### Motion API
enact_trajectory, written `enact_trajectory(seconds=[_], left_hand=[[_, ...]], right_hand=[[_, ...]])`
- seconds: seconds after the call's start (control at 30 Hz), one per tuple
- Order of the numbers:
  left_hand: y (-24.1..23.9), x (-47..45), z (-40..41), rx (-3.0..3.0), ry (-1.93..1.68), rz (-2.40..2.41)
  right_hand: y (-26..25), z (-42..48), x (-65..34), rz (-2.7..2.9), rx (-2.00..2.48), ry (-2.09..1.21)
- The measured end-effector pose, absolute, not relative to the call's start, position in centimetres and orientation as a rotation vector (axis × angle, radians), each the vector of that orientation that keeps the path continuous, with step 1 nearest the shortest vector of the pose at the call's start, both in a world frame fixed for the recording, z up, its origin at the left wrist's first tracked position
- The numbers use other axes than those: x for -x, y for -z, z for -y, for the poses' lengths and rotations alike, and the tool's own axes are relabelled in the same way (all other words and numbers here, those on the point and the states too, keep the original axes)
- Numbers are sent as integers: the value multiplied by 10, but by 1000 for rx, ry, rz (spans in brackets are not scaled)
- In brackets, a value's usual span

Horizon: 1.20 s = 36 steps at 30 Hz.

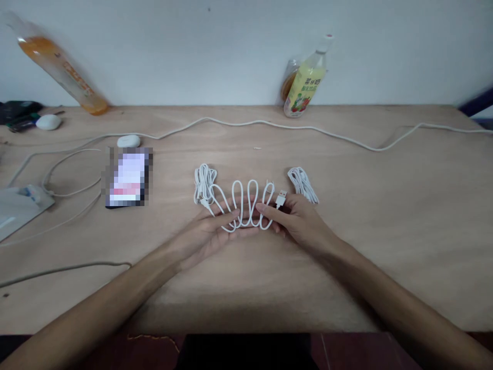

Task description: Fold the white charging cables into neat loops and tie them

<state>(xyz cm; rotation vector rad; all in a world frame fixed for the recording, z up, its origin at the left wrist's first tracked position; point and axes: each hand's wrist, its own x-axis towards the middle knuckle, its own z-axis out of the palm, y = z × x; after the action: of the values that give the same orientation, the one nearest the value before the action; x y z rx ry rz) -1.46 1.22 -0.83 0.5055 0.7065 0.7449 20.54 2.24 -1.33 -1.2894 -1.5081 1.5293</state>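
Observation:
A white USB cable (252, 198) is spread in several zigzag loops across the fingers of both hands, above the table. My left hand (213, 223) pinches its left loops under the thumb, close to one connector. On the other side my right hand (298, 218) presses its thumb on the right loops, with the metal USB plug (282, 197) standing up beside its fingers. Just beyond my left hand lies a bundled white cable (203, 180). A second bundled white cable (302, 182) rests behind my right hand.
At left lie a lit phone (129, 177) and a white oval case (129, 141). A long white cord (239, 123) crosses the table's back. An orange drink bottle (63, 72) and a yellow-labelled bottle (308, 79) stand by the wall. Another cord (69, 268) lies near my left forearm.

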Motion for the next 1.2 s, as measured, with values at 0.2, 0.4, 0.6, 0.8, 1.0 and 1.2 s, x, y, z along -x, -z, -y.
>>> enact_trajectory(seconds=[0.2,0.4,0.6,0.8,1.0,1.2], left_hand=[[6,14,-13,-517,-746,-724],[9,15,-12,-498,-737,-707],[7,16,-13,-484,-717,-710],[7,16,-13,-504,-736,-672],[8,17,-12,-505,-722,-657],[6,17,-12,-490,-718,-637]], right_hand=[[16,-23,-205,1484,1298,-1513],[16,-23,-205,1479,1335,-1497],[15,-23,-205,1495,1282,-1512],[11,-22,-200,1386,1116,-1591],[9,-22,-202,1358,1091,-1674],[7,-23,-202,1327,1087,-1725]])
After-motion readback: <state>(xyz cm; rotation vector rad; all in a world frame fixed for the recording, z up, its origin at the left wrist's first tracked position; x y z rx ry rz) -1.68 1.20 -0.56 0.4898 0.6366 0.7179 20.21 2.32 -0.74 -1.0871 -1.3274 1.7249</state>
